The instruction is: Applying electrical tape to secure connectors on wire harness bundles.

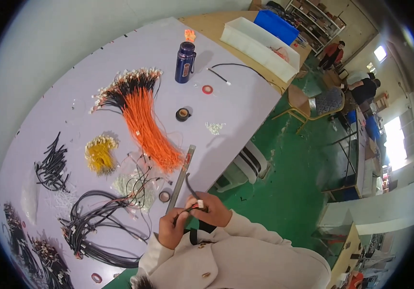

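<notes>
Close to my body, just off the near edge of the table, both hands work on one wire harness (200, 204) with a white connector. My left hand (170, 231) pinches its thin red and black wires between thumb and fingers. Closed around the connector end is my right hand (216, 211), with a length of black cable (192, 187) sticking up past its fingers. Beside the hands lies a long metal ruler (182, 179), and a small tape roll (164, 196) sits left of it. Fingers partly hide the wire ends.
An orange wire bundle (144, 123), yellow wires (101, 154), black tubing pieces (52, 166) and coiled black cables (84, 216) lie on the table. Farther off stand a blue flask (185, 62), black tape (183, 114) and a white bin (245, 37). A chair (308, 103) and two people are beyond.
</notes>
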